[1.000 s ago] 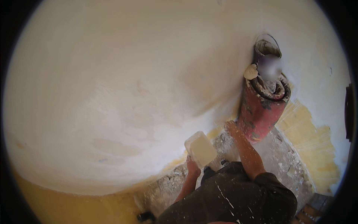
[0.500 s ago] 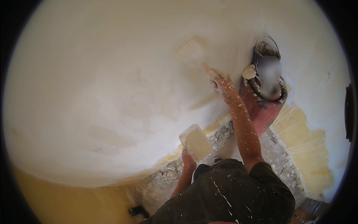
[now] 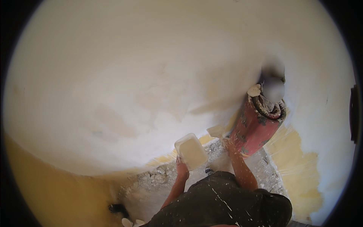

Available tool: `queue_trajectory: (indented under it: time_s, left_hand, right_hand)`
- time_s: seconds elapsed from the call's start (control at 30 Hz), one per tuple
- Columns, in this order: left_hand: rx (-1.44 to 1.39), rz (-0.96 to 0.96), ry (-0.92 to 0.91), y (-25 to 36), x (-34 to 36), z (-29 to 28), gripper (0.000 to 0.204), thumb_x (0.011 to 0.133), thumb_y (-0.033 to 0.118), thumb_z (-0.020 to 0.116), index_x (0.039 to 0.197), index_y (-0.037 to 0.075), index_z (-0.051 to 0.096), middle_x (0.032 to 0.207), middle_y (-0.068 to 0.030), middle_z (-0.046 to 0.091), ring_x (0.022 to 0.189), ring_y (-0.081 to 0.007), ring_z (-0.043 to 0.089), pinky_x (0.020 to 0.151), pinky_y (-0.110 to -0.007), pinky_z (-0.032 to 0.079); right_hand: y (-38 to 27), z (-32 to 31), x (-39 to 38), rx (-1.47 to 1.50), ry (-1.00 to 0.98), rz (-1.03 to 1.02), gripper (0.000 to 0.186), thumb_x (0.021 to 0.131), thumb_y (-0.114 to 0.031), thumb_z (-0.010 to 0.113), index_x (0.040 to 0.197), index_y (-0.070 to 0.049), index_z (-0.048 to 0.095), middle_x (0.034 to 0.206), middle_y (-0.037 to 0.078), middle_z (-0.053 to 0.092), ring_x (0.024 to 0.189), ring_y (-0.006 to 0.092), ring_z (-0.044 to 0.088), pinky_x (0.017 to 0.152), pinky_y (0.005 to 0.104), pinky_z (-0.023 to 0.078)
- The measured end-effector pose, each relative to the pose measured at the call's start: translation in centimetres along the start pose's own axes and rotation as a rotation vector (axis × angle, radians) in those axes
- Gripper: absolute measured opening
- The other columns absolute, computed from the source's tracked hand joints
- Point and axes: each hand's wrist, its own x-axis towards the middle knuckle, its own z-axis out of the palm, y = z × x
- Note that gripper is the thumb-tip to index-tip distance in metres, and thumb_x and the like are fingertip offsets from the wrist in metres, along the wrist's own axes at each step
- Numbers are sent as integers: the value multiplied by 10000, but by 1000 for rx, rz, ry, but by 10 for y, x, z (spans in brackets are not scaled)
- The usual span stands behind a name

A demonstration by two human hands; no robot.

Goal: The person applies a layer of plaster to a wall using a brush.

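My left hand grips the side of a translucent plastic tub with a cream-coloured mix in it. In my right hand is a wide flat brush, its pale head pointing toward the tub and coated in the same colour. The brush is held a little right of the tub's rim, apart from it. Fingers on the handle are partly hidden. Pale splashes dot my right forearm. Ahead stands the wall, whitish with darker, patchy areas.
Right of my hand stands a tall red drum with a crusted rim and a pale lump at its edge; blurred patches cover part of its top. Rubble-strewn floor borders the wall's yellow lower band. A dark object lies lower left.
My right hand has drawn the brush off the wall, back and down to beside the tub. The tub has shifted slightly left and nearer in the view, which has itself moved.
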Motion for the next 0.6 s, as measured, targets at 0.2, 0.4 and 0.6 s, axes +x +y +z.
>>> queue_trajectory:
  time_s: [0.2,0.4,0.6]
  left_hand:
    - [1627,601,-168,-18,-34,-34,505,743,27,382,1235,-87,358,1340,-264,286,1263,-402,198,1075,-399,141]
    - [177,151,-71,-36,-51,10,421,929,176,342,1303,-16,317,1285,-172,380,1174,-229,367,978,-310,306]
    - [293,161,-50,-34,-81,54,398,950,195,307,1267,-40,362,1248,-179,435,1153,-239,403,982,-312,292]
  right_hand:
    - [-70,-22,-121,379,-125,-200,227,877,-291,503,826,-73,539,584,-31,435,427,42,374,367,206,279]
    - [-126,-49,-198,-127,-110,-367,274,845,-236,556,937,20,594,674,4,540,615,71,479,553,240,406]
    - [-119,-58,-227,-419,-198,-267,333,818,-224,596,1033,29,583,785,68,597,695,141,533,636,269,442]
